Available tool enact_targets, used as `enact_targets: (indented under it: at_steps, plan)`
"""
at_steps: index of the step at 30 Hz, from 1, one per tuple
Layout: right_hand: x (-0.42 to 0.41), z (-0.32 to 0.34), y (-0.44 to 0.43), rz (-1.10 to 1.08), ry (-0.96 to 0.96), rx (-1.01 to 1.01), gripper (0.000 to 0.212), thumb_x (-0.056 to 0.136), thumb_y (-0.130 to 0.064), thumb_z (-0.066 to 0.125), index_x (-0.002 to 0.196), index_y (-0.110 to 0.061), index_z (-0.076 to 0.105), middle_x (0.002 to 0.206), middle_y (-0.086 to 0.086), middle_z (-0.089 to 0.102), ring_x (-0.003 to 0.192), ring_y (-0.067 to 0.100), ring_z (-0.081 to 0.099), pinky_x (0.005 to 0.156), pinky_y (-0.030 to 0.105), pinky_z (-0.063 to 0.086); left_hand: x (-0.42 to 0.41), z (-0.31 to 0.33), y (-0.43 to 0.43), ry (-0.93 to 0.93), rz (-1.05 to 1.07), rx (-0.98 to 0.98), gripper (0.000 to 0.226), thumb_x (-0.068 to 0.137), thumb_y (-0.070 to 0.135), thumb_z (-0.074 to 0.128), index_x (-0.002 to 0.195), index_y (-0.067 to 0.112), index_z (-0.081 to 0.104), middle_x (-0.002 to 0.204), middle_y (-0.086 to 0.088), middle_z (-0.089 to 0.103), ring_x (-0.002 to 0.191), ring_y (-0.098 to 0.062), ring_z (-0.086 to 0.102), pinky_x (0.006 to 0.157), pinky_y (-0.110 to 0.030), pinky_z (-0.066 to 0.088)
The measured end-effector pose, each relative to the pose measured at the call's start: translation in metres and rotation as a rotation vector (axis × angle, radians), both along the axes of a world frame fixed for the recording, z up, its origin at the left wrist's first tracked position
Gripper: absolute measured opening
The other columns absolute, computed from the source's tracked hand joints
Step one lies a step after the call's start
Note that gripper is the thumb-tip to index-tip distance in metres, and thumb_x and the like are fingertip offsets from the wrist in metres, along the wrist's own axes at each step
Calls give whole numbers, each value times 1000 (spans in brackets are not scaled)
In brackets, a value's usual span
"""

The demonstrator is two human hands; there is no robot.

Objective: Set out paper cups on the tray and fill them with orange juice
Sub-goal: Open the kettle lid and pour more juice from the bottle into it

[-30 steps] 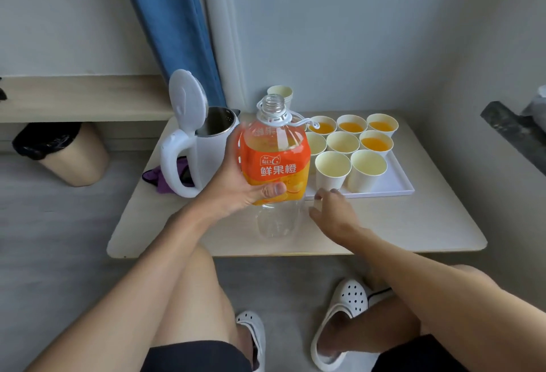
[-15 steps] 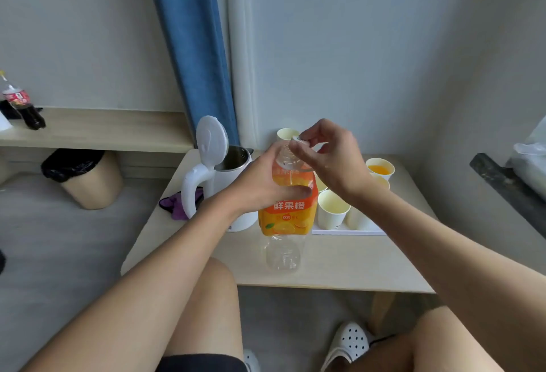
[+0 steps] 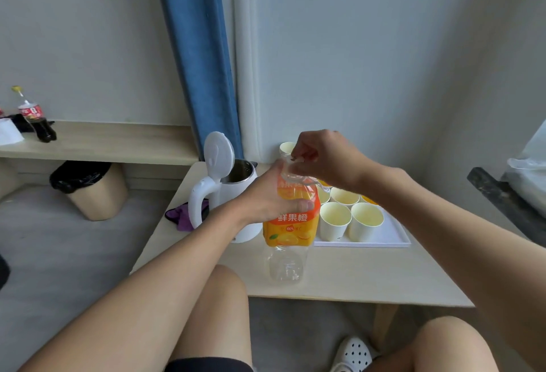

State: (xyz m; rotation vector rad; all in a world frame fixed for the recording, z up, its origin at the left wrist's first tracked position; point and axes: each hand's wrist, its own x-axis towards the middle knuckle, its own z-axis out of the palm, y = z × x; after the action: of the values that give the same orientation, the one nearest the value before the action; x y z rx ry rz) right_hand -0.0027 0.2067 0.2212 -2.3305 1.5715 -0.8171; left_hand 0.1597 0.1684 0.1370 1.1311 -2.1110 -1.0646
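Cups (image 3: pixel 335 221) stand on the tray (image 3: pixel 393 237), just right of the left hand (image 3: pixel 266 194) and below the right hand (image 3: pixel 322 159). The two nearest look empty, and orange shows in some behind. Bottle (image 3: pixel 291 225) stands upright on the bench (image 3: pixel 354 277) beside the tray. The left hand grips its upper body and the right hand pinches its top. A kettle (image 3: pixel 233 185), lid open, sits just left of the left hand.
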Motion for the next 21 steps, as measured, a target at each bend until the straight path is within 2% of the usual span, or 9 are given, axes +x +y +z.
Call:
enact_targets:
  at_steps: [3,5,8,11,13,15,16,19,21]
  plan:
    - [3,-2,4,-35,160,-48,36,82,-47,75,92,-20,53,94,3,66,79,24,59,69,36,51,1,1,0,11,-38,18,77,78,29,90,138,39,42,130,16,59,114,10,57,95,-22,47]
    - [2,3,6,-32,103,-27,46,88,-60,54,102,-16,56,105,0,65,85,21,60,72,35,47,2,-1,-1,6,-36,6,77,75,37,90,136,43,42,133,17,59,117,4,60,98,-24,50]
    - [2,10,7,-41,-35,22,53,102,-51,33,106,-7,62,102,2,70,88,23,63,78,36,48,1,-3,-2,8,-21,9,87,71,46,90,140,38,38,127,24,60,120,-1,61,107,-39,51]
    - [-2,9,0,-174,107,-101,59,103,-52,29,88,-6,64,77,9,70,78,31,64,75,42,53,1,-3,-3,29,-27,15,86,73,40,91,141,35,38,126,24,59,120,-2,60,109,-42,50]
    - [-2,12,-2,-81,144,-39,41,103,-45,39,104,-14,65,94,5,71,86,27,64,75,32,48,1,-3,-3,42,-31,11,89,72,42,91,142,35,38,129,21,60,122,-5,60,110,-44,49]
    - [0,15,-3,113,286,106,32,100,-31,54,130,-21,60,108,-1,59,93,18,59,78,25,40,0,-4,-3,46,-42,-1,90,70,43,90,143,40,37,136,22,58,125,-4,60,110,-42,49]
    - [3,15,-4,164,366,142,34,98,-23,59,132,-24,59,107,-3,55,95,17,57,79,25,41,0,-3,-2,48,-58,-5,90,73,38,90,144,42,36,138,25,57,125,-2,60,109,-39,49]
    - [9,16,-6,122,571,69,28,98,-22,59,126,-21,61,108,1,61,99,25,60,76,33,48,1,-2,-2,46,-68,-4,89,77,30,89,146,42,34,137,24,59,126,1,59,106,-33,49]
    - [14,21,-5,68,729,39,26,102,-35,51,114,-13,59,100,7,62,86,29,58,68,34,44,1,-3,-1,44,-52,5,89,74,37,89,146,38,36,137,19,58,127,-3,57,103,-30,49]
